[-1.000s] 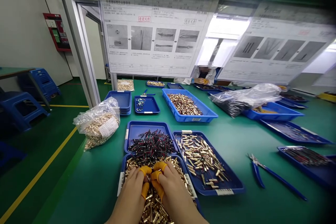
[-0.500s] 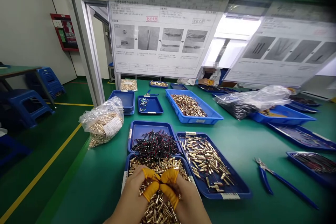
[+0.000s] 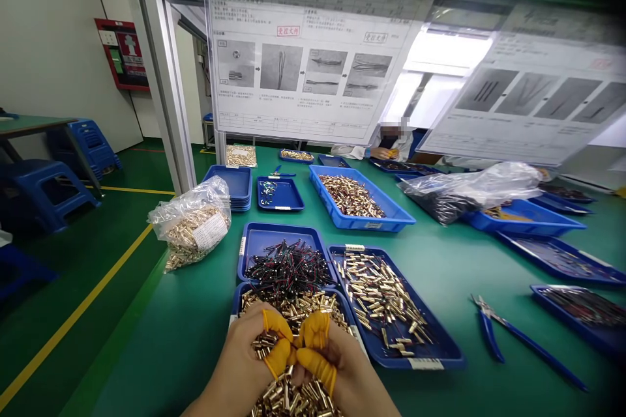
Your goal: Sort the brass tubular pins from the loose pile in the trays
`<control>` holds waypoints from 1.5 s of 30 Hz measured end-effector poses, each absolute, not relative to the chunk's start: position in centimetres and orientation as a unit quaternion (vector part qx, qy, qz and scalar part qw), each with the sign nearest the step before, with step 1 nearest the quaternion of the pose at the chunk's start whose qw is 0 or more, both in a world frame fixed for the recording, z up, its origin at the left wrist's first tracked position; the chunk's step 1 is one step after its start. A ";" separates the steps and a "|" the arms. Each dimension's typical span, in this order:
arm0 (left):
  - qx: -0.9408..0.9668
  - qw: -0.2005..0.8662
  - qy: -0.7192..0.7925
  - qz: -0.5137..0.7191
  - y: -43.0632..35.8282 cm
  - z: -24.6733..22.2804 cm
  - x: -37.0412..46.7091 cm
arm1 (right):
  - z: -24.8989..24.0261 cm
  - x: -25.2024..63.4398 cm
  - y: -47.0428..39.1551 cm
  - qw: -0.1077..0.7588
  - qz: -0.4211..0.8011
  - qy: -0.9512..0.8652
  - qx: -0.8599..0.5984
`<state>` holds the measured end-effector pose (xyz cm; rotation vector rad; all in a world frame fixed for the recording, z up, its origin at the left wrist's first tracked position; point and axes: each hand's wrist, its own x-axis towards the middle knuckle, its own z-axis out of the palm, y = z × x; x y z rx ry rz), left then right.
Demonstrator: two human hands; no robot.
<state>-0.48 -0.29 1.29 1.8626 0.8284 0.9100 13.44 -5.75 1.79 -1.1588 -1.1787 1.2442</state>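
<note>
Both hands over near tray [image 3: 236,303] of loose brass tubes [image 3: 291,397], yellow covers on fingertips. Left hand [image 3: 247,352] and right hand [image 3: 349,365] meet tip to tip, thumbs and forefingers bent in close. Can't tell if either grip is fully closed or what it pinches; any part between the tips is too small to make out. Tubes lie below and around the fingers. Black wires [image 3: 291,267] heaped in far tray [image 3: 259,241], just beyond. Right tray [image 3: 447,357], alongside, has more tubes, some with wires. Pliers [image 3: 483,306] on green table [image 3: 195,339], right side. Clear bag [image 3: 195,225] of brass parts, left.
</note>
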 end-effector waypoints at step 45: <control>0.829 0.299 0.320 0.348 -0.4 -0.6 -1.4 | 0.1 14.4 -6.8 0.346 0.178 -0.705 -0.592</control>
